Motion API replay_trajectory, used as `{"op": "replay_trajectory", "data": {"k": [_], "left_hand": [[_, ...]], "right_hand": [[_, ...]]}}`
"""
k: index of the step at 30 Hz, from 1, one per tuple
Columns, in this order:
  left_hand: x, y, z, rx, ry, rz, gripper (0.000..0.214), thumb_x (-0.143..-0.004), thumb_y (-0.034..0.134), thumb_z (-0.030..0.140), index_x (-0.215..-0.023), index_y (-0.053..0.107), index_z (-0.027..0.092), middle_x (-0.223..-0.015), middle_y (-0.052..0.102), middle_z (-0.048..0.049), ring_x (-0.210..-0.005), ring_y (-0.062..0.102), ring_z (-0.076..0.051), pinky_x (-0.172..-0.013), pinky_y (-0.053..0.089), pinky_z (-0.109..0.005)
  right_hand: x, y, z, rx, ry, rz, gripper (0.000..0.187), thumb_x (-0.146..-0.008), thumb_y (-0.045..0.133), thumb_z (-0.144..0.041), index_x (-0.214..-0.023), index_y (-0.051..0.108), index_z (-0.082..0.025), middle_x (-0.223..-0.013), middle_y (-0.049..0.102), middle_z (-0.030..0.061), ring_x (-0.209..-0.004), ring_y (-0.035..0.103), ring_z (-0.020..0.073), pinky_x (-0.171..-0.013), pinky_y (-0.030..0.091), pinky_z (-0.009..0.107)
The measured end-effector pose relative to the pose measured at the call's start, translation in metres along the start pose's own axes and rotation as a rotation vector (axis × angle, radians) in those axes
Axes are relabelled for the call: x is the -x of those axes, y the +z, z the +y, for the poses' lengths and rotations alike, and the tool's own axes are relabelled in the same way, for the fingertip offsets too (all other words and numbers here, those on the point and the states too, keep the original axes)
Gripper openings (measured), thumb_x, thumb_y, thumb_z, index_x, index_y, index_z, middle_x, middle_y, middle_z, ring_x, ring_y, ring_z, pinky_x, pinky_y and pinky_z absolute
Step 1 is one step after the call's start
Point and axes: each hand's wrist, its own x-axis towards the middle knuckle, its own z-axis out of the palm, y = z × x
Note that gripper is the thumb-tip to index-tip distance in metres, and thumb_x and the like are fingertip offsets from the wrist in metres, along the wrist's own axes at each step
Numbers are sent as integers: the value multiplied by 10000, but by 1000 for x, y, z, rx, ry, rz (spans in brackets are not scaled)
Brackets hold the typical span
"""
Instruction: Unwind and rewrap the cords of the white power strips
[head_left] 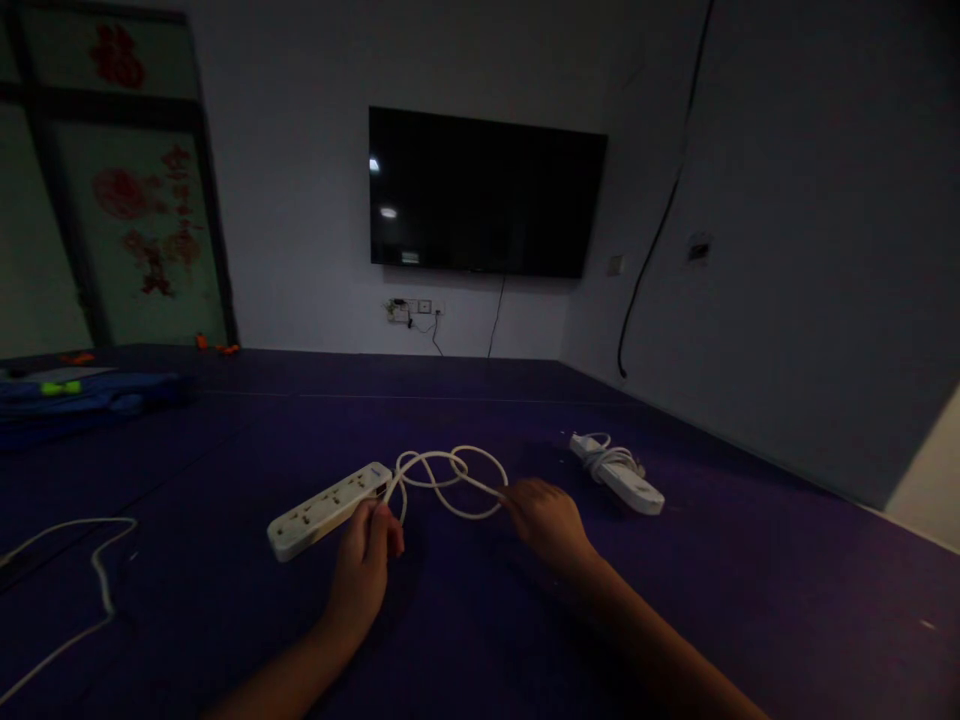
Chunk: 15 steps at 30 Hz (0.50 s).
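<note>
A white power strip (330,508) lies at a slant on the purple surface, its sockets facing up. From its right end runs a white cord (472,450), which spreads in loose loops between my hands. My left hand (366,548) is closed on the cord close to the strip's end, thumb and fingers pinched together. Farther right, my right hand (546,515) pinches the cord at the right side of the loops. Its fingertips are partly hidden behind the back of the hand.
To the right lies a second white power strip (634,490) with its cord wound around it. Another white cable (101,575) curves across the left. Blue fabric (90,395) lies at the far left. A television (487,195) hangs on the wall, and a black cable (660,235) dangles at right.
</note>
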Motion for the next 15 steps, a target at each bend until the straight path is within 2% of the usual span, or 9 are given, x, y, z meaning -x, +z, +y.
{"op": "replay_trajectory", "data": {"k": [6, 11, 15], "left_hand": [[-4, 0, -6, 104, -88, 97, 411, -858, 335, 505, -602, 456, 206, -542, 492, 14, -526, 460, -142, -543, 364, -259], [-7, -2, -9, 135, -130, 142, 383, -849, 350, 461, -586, 458, 204, -534, 491, 17, -533, 460, -141, -543, 366, -256], [-9, -3, -15, 135, -138, 178, 392, -846, 341, 450, -567, 461, 201, -546, 491, 15, -550, 467, -142, -557, 374, -258]], "right_hand": [[1, 1, 12, 98, 191, 100, 301, -931, 373, -288, -935, 666, -213, -903, 672, 66, -827, 602, 188, -700, 381, 268], [2, 4, 33, 160, 382, 90, 286, -921, 392, -260, -906, 670, -198, -915, 679, 80, -852, 616, 203, -680, 388, 266], [3, 1, 50, 165, 580, 22, 304, -918, 394, -292, -901, 678, -183, -908, 684, 116, -833, 640, 237, -633, 413, 276]]}}
